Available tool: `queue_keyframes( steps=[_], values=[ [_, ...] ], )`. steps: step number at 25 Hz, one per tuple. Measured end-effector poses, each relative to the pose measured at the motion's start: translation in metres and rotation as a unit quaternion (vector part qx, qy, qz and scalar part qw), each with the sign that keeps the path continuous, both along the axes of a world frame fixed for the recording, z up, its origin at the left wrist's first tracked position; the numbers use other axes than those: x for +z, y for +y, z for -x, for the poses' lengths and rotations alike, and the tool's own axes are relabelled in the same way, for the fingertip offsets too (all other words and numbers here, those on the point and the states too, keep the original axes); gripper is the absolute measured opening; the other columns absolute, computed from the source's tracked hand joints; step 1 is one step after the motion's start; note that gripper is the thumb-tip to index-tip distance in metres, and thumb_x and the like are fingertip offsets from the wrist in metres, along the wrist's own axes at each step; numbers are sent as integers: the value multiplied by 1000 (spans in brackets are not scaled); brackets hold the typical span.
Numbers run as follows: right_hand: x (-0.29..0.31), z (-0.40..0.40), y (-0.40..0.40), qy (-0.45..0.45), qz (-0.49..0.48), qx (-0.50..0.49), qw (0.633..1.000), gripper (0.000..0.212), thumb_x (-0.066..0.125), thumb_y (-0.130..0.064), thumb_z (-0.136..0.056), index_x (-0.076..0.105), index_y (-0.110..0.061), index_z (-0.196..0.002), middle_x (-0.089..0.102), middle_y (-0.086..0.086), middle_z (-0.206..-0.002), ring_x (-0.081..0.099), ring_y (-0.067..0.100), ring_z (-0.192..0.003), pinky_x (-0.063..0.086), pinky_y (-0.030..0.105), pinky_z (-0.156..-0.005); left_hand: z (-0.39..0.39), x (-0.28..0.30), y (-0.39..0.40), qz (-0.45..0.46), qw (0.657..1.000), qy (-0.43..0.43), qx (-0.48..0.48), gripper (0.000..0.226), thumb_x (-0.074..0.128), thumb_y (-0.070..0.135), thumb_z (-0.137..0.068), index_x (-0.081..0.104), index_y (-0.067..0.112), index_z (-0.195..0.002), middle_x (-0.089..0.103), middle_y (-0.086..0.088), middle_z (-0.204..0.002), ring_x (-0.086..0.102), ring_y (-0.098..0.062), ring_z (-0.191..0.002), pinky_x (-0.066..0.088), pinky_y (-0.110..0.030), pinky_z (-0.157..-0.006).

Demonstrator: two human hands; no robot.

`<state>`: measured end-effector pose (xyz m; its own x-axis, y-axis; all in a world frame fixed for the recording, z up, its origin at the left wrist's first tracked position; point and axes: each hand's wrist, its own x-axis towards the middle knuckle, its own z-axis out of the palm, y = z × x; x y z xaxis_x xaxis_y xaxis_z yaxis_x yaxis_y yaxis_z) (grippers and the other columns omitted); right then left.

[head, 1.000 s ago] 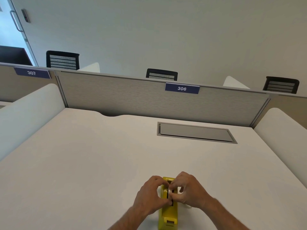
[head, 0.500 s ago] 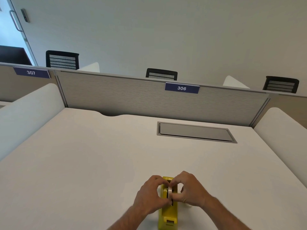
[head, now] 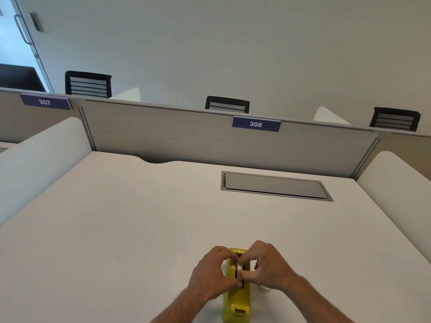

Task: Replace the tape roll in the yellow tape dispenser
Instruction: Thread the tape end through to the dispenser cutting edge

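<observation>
Both hands on the yellow tape dispenser (head: 236, 301) on the desk (head: 116, 229): left hand (head: 211, 272) and right hand (head: 268, 268) pinch the tape roll (head: 239, 268) in its slot between them.

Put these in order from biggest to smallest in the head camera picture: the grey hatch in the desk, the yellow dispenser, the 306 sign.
1. Hatch, clearly biggest.
2 and 3. Dispenser and 306 sign look similar; hands hide part of the nearer dispenser, so no ranking.
</observation>
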<state>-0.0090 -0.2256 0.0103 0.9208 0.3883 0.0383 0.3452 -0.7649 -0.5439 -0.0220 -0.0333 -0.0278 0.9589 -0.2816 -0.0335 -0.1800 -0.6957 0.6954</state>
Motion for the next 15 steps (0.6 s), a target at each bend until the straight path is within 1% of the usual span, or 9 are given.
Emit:
queue_keyframes(
  steps=[1, 3, 6, 10, 12, 15],
  values=[
    [0, 0, 0, 2, 3, 1, 1000, 29, 66, -54, -69, 78, -39, -91, 68, -29, -78, 57, 4, -92, 54, 24, -70, 0, 0, 0, -1, 1000, 1, 1, 56, 73, 68, -56, 58, 50, -107, 41, 34, -117, 44, 5, -107, 44, -17, -90],
    [0, 1, 0, 7, -1, -2, 1000, 25, 66, -51, -70, 78, -40, -90, 67, -32, -75, 57, 2, -91, 53, 22, -70, -1, 0, 0, -1, 1000, 4, 2, 55, 74, 67, -55, 58, 51, -106, 42, 34, -116, 45, 5, -106, 44, -16, -89],
    [1, -1, -2, 20, -25, -7, 999, 16, 68, -41, -76, 79, -43, -88, 74, -27, -81, 59, 3, -91, 53, 23, -73, -1, -1, -1, -1, 1000, 7, 2, 56, 77, 65, -55, 58, 51, -106, 42, 34, -116, 46, 4, -106, 47, -19, -90],
    [0, -3, -2, 33, -50, -24, 998, 12, 73, -35, -80, 79, -42, -87, 74, -23, -80, 60, 4, -90, 54, 25, -74, -1, -1, -1, -6, 1000, 10, 3, 56, 76, 65, -56, 57, 52, -106, 41, 34, -118, 46, 3, -108, 47, -21, -93],
    [-1, -3, -3, 35, -52, -33, 997, 12, 74, -38, -78, 79, -41, -88, 72, -26, -78, 60, 2, -92, 52, 22, -72, -1, -1, -1, -7, 1000, 5, 3, 56, 75, 65, -56, 56, 52, -106, 42, 34, -119, 45, 4, -108, 47, -20, -92],
    [-1, -1, -2, 24, -31, -21, 999, 25, 74, -47, -70, 78, -38, -92, 64, -33, -77, 58, 3, -94, 51, 17, -70, 0, -1, -1, -6, 1000, -5, -1, 56, 74, 63, -57, 57, 50, -109, 43, 33, -120, 45, 6, -108, 48, -20, -92]
  ],
)
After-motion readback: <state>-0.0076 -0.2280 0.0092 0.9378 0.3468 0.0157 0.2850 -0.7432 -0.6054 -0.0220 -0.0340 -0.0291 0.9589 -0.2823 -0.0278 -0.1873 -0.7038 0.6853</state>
